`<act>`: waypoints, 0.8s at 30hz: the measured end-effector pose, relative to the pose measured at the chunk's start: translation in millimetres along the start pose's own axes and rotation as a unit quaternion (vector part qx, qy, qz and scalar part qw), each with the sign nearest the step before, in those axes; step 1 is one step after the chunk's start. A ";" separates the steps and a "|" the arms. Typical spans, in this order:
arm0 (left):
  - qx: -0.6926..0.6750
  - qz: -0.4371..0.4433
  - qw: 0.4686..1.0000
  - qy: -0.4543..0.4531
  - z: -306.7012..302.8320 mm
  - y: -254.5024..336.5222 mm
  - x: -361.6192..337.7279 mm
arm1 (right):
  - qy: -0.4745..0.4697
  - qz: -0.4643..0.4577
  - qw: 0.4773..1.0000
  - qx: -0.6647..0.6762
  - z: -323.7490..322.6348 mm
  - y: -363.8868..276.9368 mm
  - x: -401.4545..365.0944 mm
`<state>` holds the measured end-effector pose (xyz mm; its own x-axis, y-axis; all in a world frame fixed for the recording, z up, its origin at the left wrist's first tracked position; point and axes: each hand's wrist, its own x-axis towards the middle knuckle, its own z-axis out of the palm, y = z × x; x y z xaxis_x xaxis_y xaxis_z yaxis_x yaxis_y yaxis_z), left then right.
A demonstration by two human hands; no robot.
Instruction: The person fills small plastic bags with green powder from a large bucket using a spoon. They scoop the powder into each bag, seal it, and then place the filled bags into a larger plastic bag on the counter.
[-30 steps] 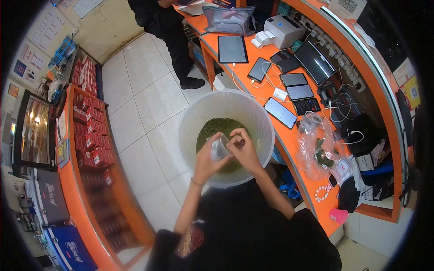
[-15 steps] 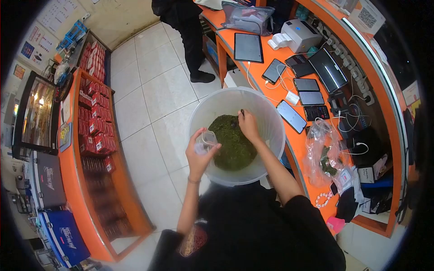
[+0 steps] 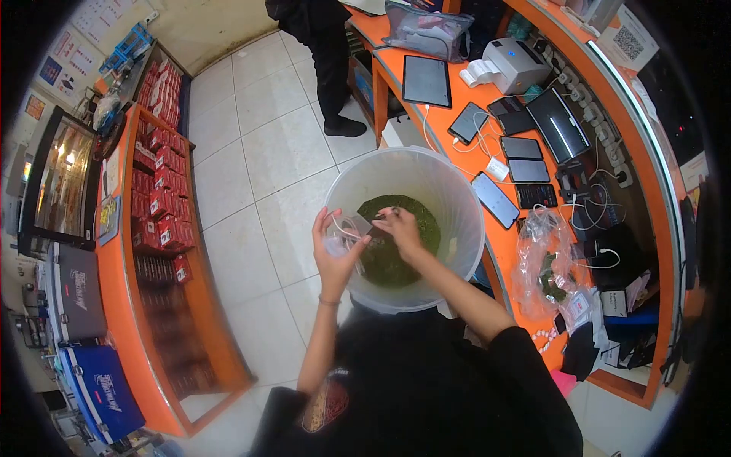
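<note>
My left hand (image 3: 335, 255) is wrapped round a small clear plastic cup (image 3: 352, 228), holding it over the left side of a large translucent tub (image 3: 461, 251). Finely chopped green material (image 3: 407, 266) lies in the bottom of the tub. Fingers of my right hand (image 3: 401, 231) pinch a small dark spoon (image 3: 364, 223), its head close to the cup's mouth; most of its handle is hidden by the fingers. Both hands are over the tub, near each other.
On the right, an orange counter (image 3: 426, 61) carries a tablet (image 3: 426, 80), several phones, cables, a label printer (image 3: 512, 65) and a clear plastic bag (image 3: 544, 259). A person (image 3: 331, 76) in black stands ahead. An orange shelf (image 3: 126, 305) with red boxes is at left.
My right hand has moved down and left from the green material to the cup, bringing the spoon along. My left hand stays almost where it was.
</note>
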<state>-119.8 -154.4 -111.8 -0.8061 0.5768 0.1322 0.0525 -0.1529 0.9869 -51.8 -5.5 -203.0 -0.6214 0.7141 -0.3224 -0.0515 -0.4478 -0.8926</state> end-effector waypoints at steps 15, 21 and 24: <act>0.251 0.063 0.966 -0.024 11.0 13.3 21.2 | 0.107 -0.091 0.976 0.167 -91.7 -102.3 -76.9; 0.359 0.124 0.918 -0.115 33.9 10.1 32.7 | 0.131 -0.251 0.958 0.044 -64.8 -126.0 -116.4; 0.375 0.100 0.910 -0.144 42.8 4.1 36.0 | 0.088 -0.324 0.940 -0.056 -51.0 -123.8 -131.5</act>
<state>-123.4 -99.9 -98.9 -0.5538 0.8006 0.2289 0.6564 0.2505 0.7116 76.2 -16.5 -66.2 -0.3480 0.8998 0.2631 -0.2859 0.1654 -0.9439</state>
